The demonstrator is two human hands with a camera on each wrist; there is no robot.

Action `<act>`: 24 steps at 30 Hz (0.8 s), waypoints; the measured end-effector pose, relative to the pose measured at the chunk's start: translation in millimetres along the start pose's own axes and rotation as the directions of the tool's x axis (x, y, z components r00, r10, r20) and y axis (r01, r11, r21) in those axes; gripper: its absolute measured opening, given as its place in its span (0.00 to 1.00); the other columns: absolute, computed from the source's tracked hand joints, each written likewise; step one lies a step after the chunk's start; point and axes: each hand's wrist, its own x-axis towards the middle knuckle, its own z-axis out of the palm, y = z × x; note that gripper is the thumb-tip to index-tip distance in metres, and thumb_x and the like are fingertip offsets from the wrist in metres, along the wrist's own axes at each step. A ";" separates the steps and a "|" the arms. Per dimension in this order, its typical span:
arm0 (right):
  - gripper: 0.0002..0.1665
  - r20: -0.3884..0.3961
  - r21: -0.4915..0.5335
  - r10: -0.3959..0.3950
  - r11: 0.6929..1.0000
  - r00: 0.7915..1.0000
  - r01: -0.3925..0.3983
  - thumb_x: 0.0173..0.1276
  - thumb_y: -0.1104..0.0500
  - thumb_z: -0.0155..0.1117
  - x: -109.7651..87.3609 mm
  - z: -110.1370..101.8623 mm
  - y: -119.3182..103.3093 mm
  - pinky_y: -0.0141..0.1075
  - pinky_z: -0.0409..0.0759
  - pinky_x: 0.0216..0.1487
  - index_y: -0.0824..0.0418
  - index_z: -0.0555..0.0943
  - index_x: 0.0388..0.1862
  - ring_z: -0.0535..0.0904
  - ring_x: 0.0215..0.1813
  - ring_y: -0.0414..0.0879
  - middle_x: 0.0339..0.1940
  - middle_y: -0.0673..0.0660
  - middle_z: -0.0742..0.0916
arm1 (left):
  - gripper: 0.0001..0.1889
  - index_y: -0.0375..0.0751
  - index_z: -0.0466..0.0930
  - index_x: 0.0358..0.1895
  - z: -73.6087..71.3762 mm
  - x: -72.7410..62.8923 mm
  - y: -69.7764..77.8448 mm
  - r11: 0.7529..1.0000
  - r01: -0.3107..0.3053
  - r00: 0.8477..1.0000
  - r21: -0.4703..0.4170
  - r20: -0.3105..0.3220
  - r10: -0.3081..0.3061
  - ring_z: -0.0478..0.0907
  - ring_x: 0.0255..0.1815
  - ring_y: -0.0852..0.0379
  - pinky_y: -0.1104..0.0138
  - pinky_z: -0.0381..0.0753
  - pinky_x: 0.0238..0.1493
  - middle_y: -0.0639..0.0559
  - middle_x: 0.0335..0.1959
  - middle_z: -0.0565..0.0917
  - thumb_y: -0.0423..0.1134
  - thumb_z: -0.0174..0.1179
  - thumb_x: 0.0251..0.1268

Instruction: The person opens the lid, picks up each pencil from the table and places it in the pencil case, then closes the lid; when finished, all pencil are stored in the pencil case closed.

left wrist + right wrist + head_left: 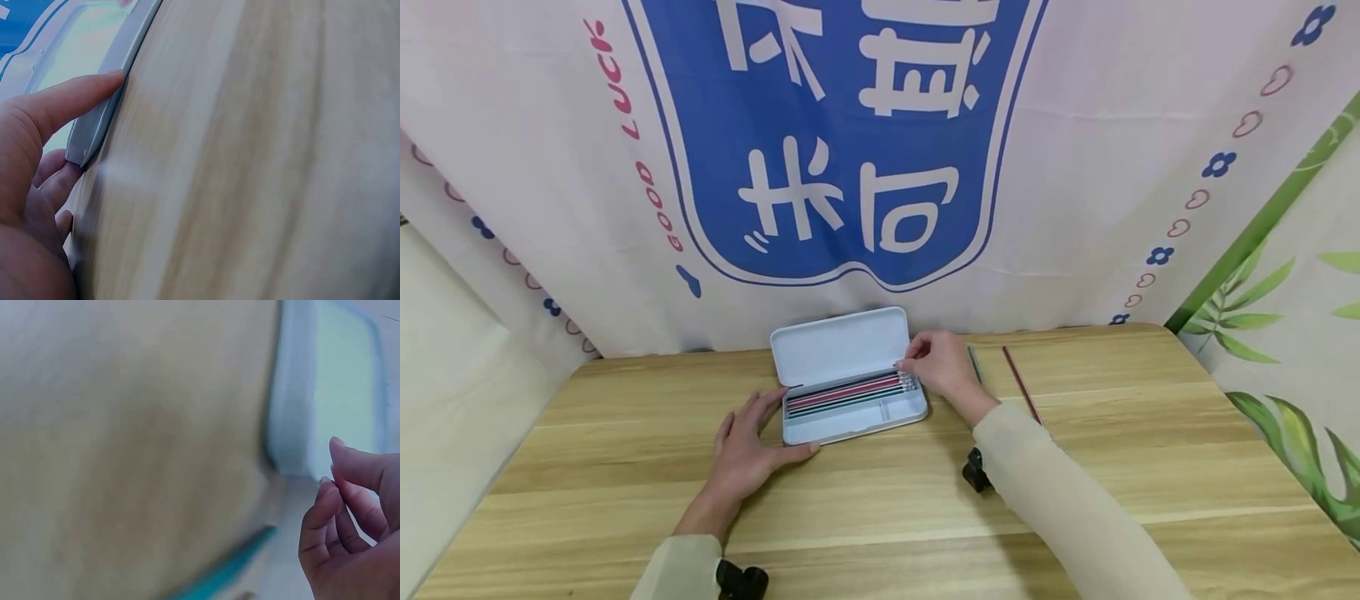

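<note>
An opened pencil case (853,429), pale blue-grey, lies on the table in the head view with its lid (842,343) raised at the back. Several dark, red and green pencils (842,393) lie side by side inside. My left hand (748,454) holds the case's left end; its thumb (81,100) presses the front wall in the left wrist view, other fingers round the corner. Over the back right corner, near the pencil ends, is my right hand (940,362). Its bent fingertips sit close together in the right wrist view, and no pencil shows between them.
Right of the case, a red pencil (1022,383) and a green pencil (975,363) lie on the wooden table (880,500), the green one partly behind the right hand. A printed cloth (1075,208) hangs along the table's back edge.
</note>
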 end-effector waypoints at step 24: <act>0.21 0.067 0.377 0.216 0.898 0.974 -0.225 0.77 0.55 0.72 -90.6 -115.7 76.1 0.33 0.85 0.29 0.68 0.82 0.58 0.81 0.31 0.42 0.36 0.56 0.86 | 0.56 0.50 0.60 0.85 1.6 2.3 0.0 1.000 -0.017 1.000 -0.013 0.025 0.018 0.35 0.93 0.38 0.38 0.23 0.88 0.41 0.87 0.62 0.54 0.83 0.54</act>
